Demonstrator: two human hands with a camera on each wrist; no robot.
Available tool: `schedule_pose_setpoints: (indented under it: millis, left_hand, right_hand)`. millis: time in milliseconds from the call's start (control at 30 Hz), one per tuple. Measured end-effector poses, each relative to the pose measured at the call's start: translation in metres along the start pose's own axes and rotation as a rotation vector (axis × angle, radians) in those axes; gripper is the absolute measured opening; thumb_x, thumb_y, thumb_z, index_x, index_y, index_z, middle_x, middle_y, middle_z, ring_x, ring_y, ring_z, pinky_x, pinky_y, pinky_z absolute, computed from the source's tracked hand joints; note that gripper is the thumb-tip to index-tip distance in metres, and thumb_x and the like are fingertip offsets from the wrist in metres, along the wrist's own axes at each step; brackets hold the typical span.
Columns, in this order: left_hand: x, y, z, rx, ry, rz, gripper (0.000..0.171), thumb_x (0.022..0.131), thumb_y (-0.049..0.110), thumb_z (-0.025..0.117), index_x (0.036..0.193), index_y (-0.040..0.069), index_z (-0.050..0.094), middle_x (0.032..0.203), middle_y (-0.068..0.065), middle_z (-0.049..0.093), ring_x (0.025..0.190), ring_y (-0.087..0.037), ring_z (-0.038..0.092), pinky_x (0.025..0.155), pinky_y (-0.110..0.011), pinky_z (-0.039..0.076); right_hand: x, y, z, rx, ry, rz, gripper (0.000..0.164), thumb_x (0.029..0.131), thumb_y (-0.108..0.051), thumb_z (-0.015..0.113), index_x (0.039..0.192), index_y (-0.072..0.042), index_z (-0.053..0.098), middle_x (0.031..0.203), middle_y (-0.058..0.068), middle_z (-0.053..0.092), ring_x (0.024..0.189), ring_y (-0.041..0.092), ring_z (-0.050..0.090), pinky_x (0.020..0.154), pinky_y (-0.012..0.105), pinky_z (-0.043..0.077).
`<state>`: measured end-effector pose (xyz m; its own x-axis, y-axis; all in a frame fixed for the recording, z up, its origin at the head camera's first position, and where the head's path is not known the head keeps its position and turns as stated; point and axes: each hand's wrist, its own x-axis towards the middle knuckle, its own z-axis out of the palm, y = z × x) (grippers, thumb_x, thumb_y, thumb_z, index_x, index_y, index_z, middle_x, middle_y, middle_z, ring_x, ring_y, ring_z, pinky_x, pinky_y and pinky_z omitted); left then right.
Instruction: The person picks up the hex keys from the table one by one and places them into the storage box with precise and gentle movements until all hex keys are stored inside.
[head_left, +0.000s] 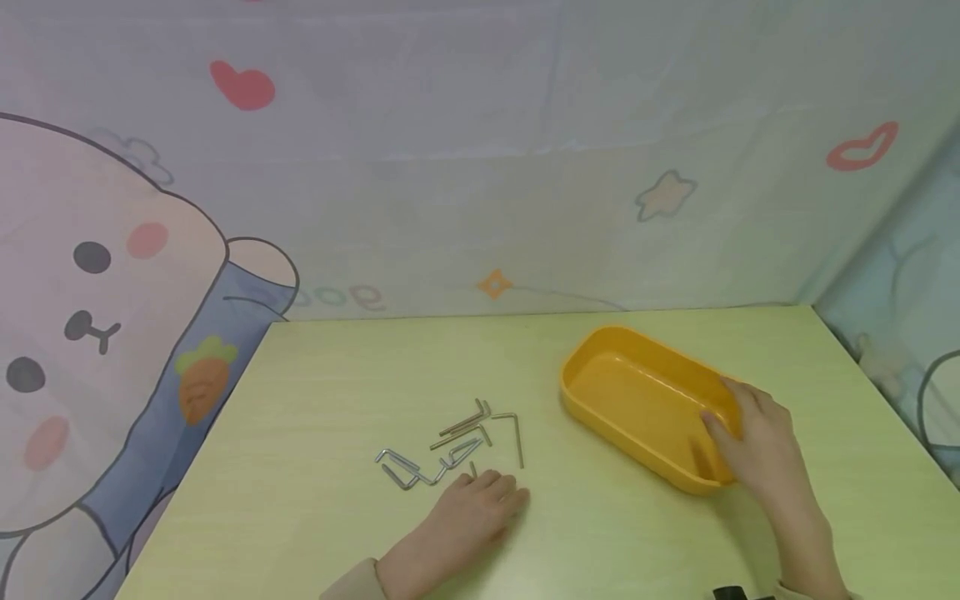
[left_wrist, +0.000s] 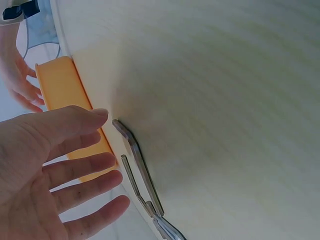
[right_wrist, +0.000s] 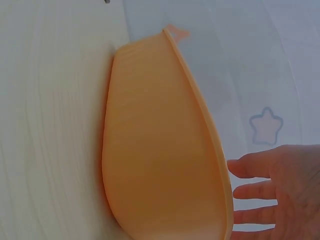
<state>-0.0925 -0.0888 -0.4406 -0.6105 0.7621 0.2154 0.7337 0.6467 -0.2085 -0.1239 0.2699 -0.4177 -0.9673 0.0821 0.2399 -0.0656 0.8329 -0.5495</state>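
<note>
Several L-shaped metal hex keys (head_left: 519,442) lie in a loose group on the table. My left hand (head_left: 476,508) is just on the near side of them, its fingers loosely bent and apart in the left wrist view, where one hex key (left_wrist: 141,162) lies past the fingertips. Nothing shows in that palm. An orange-yellow plastic tray (head_left: 630,444) stands at the right, set at an angle. My right hand (head_left: 761,446) hovers at its right end, thumb and fingers spread over the rim. Seen from the right wrist, the fingertips (right_wrist: 242,167) come right up to the rim.
The pale wooden table (head_left: 337,375) ends at a printed cloth backdrop (head_left: 450,167) with hearts and stars. A cartoon bear print fills the left side. More cloth (head_left: 915,275) hangs along the right edge. A small black object (head_left: 729,592) shows by the right wrist.
</note>
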Motion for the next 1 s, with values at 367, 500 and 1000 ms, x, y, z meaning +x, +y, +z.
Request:
schedule_pose_setpoints:
  millis: [367, 500, 1000]
  left_hand:
    - [0.002, 0.002, 0.004, 0.041, 0.018, 0.021, 0.022, 0.072, 0.016, 0.072, 0.091, 0.021, 0.062, 0.08, 0.01, 0.056, 0.073, -0.006, 0.048, 0.062, -0.018, 0.039]
    - [0.003, 0.002, 0.007, 0.086, 0.012, 0.029, 0.021, 0.072, 0.02, 0.073, 0.088, 0.021, 0.06, 0.077, 0.01, 0.052, 0.07, -0.006, 0.044, 0.06, -0.018, 0.036]
    - [0.006, 0.004, 0.009, 0.168, -0.028, 0.064, 0.011, 0.082, 0.022, 0.067, 0.087, 0.022, 0.056, 0.077, 0.01, 0.05, 0.067, -0.006, 0.041, 0.056, -0.018, 0.033]
  right_hand:
    - [-0.002, 0.015, -0.004, -0.031, -0.075, 0.093, 0.064, 0.097, -0.031, 0.051, 0.143, 0.01, 0.03, 0.135, 0.043, 0.034, 0.115, 0.063, 0.034, 0.091, 0.073, 0.031]
    - [-0.001, 0.023, -0.008, -0.052, -0.09, 0.115, 0.065, 0.098, -0.03, 0.05, 0.143, 0.012, 0.028, 0.132, 0.045, 0.035, 0.112, 0.063, 0.036, 0.09, 0.073, 0.032]
    - [-0.001, 0.039, -0.013, -0.043, -0.15, 0.14, 0.056, 0.099, -0.021, 0.041, 0.139, 0.016, 0.03, 0.12, 0.04, 0.044, 0.095, 0.049, 0.052, 0.07, 0.058, 0.044]
